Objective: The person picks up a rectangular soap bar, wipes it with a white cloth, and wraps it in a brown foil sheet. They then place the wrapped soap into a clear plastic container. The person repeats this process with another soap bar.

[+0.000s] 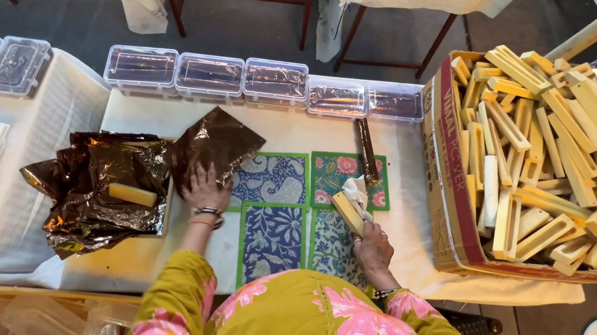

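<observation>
My left hand (206, 188) lies flat on a shiny brown foil sheet (217, 141) and presses it onto the white-covered table (297, 130). My right hand (374, 248) grips a pale yellow rectangular bar (348, 212) with a bit of white tissue on its top end. The bar is held over several floral printed tiles (272, 232) in blue and green. Both sleeves are mustard with pink flowers.
A crumpled pile of brown foil (94, 189) with one yellow bar (132, 195) on it lies left. A cardboard box (447, 185) heaped with yellow bars stands right. Several clear lidded plastic boxes (208, 76) line the far edge. A dark stick (368, 155) rests near the tiles.
</observation>
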